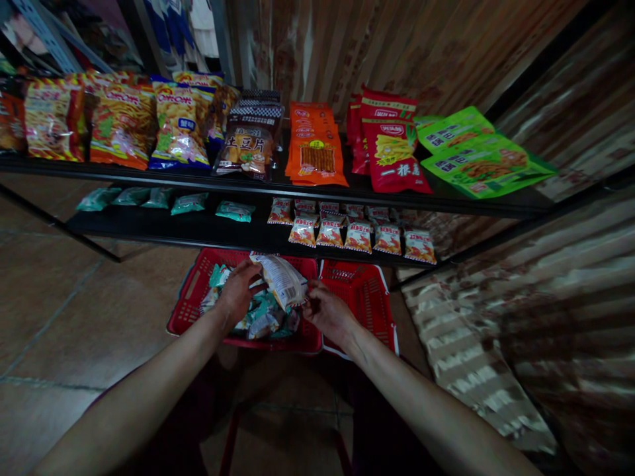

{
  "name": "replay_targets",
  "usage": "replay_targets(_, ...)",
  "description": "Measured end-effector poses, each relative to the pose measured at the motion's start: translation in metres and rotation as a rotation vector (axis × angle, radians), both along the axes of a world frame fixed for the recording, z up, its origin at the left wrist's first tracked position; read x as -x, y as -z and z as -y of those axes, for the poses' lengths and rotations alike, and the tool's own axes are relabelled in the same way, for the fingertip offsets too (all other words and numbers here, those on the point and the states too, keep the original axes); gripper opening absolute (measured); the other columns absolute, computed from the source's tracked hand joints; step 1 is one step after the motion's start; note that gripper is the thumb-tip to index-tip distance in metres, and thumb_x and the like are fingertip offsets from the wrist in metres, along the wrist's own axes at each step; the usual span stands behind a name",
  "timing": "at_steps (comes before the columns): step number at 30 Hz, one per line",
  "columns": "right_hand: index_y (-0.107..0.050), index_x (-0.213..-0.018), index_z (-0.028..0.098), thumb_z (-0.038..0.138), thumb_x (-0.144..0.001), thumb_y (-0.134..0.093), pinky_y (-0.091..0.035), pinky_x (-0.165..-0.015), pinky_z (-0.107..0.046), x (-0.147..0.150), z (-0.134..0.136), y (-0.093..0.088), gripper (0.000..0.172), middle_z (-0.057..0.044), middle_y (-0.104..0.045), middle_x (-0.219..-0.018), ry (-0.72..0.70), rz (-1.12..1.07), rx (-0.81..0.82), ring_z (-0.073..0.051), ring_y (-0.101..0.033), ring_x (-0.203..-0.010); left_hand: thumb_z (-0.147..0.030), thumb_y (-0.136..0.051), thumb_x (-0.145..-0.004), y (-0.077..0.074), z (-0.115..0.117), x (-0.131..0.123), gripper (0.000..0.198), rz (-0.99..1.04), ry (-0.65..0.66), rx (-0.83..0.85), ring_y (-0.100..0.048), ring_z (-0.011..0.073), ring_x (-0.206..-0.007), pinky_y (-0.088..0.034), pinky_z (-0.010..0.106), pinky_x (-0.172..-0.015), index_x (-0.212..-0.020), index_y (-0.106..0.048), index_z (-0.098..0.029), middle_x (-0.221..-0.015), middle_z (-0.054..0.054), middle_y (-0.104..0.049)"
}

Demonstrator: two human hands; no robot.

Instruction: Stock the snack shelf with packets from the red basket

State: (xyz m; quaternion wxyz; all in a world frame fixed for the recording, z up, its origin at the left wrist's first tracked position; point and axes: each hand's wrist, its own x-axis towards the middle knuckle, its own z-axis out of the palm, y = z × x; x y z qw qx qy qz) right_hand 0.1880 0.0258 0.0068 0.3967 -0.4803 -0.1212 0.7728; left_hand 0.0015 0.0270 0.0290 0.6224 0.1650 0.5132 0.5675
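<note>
A small white snack bag (282, 280), its printed back facing up, is held between my two hands over the left red basket (186, 301). My left hand (239, 289) grips the bag's left end, with the fingers curled at its edge. At the lower right corner, my right hand (329, 312) pinches the bag between thumb and fingers. Beneath it, the basket holds a heap of small teal packets (265, 307) and white snack bags, partly hidden by my hands and the held bag.
A second red basket (364, 297) stands at the right. The black lower shelf (193, 228) bears several teal packets (235, 211) and rows of small white-and-orange bags (358, 235). Larger snack bags (181, 125) line the upper shelf (278, 188). A striped curtain (555, 277) hangs at the right.
</note>
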Motion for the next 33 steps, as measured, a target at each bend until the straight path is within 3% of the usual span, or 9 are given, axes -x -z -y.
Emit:
replay_targets(4,-0.053,-0.081,0.022,0.013,-0.055,-0.065,-0.040,-0.048,-0.018,0.001,0.005,0.004,0.030,0.008,-0.057,-0.059,-0.028,0.096,-0.112,-0.007,-0.052,-0.049,-0.027,-0.074,-0.054,0.003,0.000,-0.001,0.025,-0.073,-0.073,0.040,-0.058,0.0133,-0.065,-0.047,0.026,-0.062,-0.067,-0.055,-0.018,-0.068,-0.001,-0.059)
replay_targets(7,-0.056,-0.092,0.023,0.028,-0.064,-0.067,-0.048,-0.060,-0.024,0.000,0.009,0.006,0.030,0.004,-0.064,-0.074,-0.071,0.257,-0.244,-0.012,-0.061,-0.066,-0.030,-0.072,-0.057,0.006,-0.001,0.000,0.023,-0.164,-0.073,0.023,-0.058,0.0139,-0.063,-0.047,0.028,-0.063,-0.064,-0.054,-0.018,-0.066,0.000,-0.059)
replay_targets(12,-0.056,-0.113,0.025,0.040,-0.082,-0.055,-0.047,-0.090,-0.038,-0.004,0.013,0.006,0.034,-0.005,-0.061,-0.117,-0.210,0.828,-0.801,-0.020,-0.057,-0.108,-0.028,-0.065,-0.062,0.008,-0.004,0.003,0.018,-0.325,-0.159,0.062,-0.057,0.0131,-0.059,-0.045,0.025,-0.055,-0.062,-0.049,-0.019,-0.063,-0.002,-0.057)
replay_targets(14,-0.057,-0.114,0.024,0.037,-0.082,-0.056,-0.045,-0.096,-0.040,-0.005,0.013,0.007,0.034,-0.008,-0.059,-0.120,-0.231,0.993,-0.968,-0.022,-0.055,-0.112,-0.028,-0.065,-0.062,0.008,-0.005,0.003,0.018,-0.346,-0.171,0.067,-0.056,0.0125,-0.057,-0.044,0.025,-0.054,-0.063,-0.049,-0.019,-0.062,-0.002,-0.056)
replay_targets(17,-0.061,-0.110,0.023,0.037,-0.079,-0.062,-0.047,-0.093,-0.040,-0.007,0.012,0.012,0.034,-0.010,-0.058,-0.117,-0.243,1.143,-1.076,-0.024,-0.055,-0.110,-0.031,-0.066,-0.059,0.007,-0.004,0.003,0.020,-0.374,-0.152,0.041,-0.056,0.0121,-0.054,-0.045,0.025,-0.053,-0.065,-0.051,-0.019,-0.060,-0.003,-0.056)
replay_targets(23,-0.061,-0.104,0.022,0.039,-0.080,-0.061,-0.051,-0.082,-0.037,-0.006,0.010,0.012,0.029,-0.008,-0.065,-0.105,-0.264,1.145,-1.039,-0.022,-0.062,-0.094,-0.036,-0.066,-0.060,0.007,-0.001,0.000,0.022,-0.520,-0.068,-0.028,-0.054,0.0125,-0.051,-0.042,0.024,-0.050,-0.063,-0.055,-0.017,-0.055,-0.002,-0.057)
replay_targets(27,-0.063,-0.104,0.023,0.040,-0.080,-0.060,-0.052,-0.080,-0.035,-0.004,0.011,0.013,0.029,-0.006,-0.068,-0.101,-0.258,0.989,-0.953,-0.021,-0.064,-0.089,-0.036,-0.065,-0.062,0.009,-0.002,0.002,0.021,-0.642,-0.045,-0.052,-0.051,0.0115,-0.049,-0.039,0.023,-0.048,-0.059,-0.056,-0.017,-0.053,-0.002,-0.055)
replay_targets(30,-0.065,-0.077,0.020,0.045,-0.077,-0.062,-0.054,-0.065,-0.031,-0.002,0.011,0.015,0.024,-0.001,-0.065,-0.075,-0.248,0.738,-0.783,-0.017,-0.061,-0.069,-0.040,-0.065,-0.065,0.010,-0.001,0.003,0.025,-0.631,-0.029,-0.077,-0.051,0.0119,-0.051,-0.039,0.023,-0.050,-0.059,-0.055,-0.018,-0.053,-0.002,-0.054)
replay_targets(33,-0.066,-0.073,0.019,0.046,-0.067,-0.072,-0.054,-0.057,-0.027,0.001,0.010,0.015,0.028,0.001,-0.064,-0.069,-0.116,0.450,-0.495,-0.013,-0.059,-0.061,-0.043,-0.064,-0.068,0.012,0.000,0.003,0.027,-0.597,-0.022,-0.130,-0.054,0.0136,-0.057,-0.042,0.025,-0.056,-0.065,-0.057,-0.017,-0.059,0.000,-0.057)
